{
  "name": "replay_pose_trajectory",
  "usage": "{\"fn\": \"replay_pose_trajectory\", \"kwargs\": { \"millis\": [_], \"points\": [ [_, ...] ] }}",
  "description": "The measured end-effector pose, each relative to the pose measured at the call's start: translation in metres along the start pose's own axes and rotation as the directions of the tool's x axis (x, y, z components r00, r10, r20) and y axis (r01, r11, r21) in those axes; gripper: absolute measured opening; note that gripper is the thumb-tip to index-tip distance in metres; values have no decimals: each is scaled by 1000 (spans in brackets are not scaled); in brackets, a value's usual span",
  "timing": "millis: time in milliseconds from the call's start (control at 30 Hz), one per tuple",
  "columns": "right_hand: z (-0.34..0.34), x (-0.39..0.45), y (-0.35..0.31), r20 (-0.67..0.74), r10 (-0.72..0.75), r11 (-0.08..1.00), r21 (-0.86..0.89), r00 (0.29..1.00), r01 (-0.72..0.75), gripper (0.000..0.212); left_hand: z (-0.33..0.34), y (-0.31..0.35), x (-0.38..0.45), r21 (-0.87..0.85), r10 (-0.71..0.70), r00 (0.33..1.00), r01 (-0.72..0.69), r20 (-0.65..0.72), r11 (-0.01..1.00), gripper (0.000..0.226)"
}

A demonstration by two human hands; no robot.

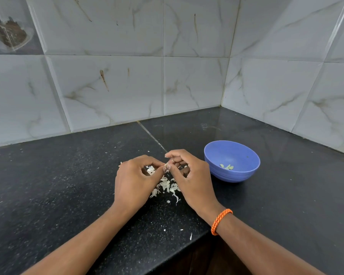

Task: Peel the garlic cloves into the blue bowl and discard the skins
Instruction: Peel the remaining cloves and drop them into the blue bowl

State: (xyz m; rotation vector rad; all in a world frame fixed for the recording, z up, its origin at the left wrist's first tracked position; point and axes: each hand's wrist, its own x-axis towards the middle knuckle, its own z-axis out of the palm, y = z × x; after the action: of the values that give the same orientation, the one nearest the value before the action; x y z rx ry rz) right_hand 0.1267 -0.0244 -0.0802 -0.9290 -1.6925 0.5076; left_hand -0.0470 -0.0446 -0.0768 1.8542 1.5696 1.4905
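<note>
Both hands [166, 167] pinch garlic clove [166, 166] | skins [166, 186] beneath | blue bowl [232, 161] right

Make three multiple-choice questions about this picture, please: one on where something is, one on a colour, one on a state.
1. Where does the blue bowl stand?
A. To the right of the hands
B. Between the hands
C. Against the wall

2. What colour is the wrist band?
A. Green
B. Orange
C. White

3. What is in the bowl now?
A. Nothing
B. A heap of skins
C. A few peeled cloves

Answers:
1 A, it stands on the counter beside the right hand.
2 B, the band on the right wrist is orange.
3 C, small pale pieces lie at its bottom; the garlic skins lie on the counter.
</note>
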Motion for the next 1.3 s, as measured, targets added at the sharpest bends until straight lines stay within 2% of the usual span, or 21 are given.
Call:
{"fn": "replay_pose_trajectory", "kwargs": {
  "millis": [233,467,767,967,1300],
  "points": [
    [0,1,2,6,-62,997,-41,998,63,10,0,2,0,77,23,999,-21,-23,997,8],
    [2,1,6,7,-117,992,-36,993,118,14,2,7,-3,146,54,996,-44,-66,988,11],
    [3,1,10,36,-78,996,48,996,76,16,2,5,-2,137,24,997,-15,-69,991,15],
    [6,0,8,77,-110,993,55,991,106,29,1,0,-1,135,-15,995,28,-95,990,14],
    [6,0,11,40,-96,995,40,995,94,23,2,2,-2,101,-13,998,19,-63,995,17]
  ]
}}
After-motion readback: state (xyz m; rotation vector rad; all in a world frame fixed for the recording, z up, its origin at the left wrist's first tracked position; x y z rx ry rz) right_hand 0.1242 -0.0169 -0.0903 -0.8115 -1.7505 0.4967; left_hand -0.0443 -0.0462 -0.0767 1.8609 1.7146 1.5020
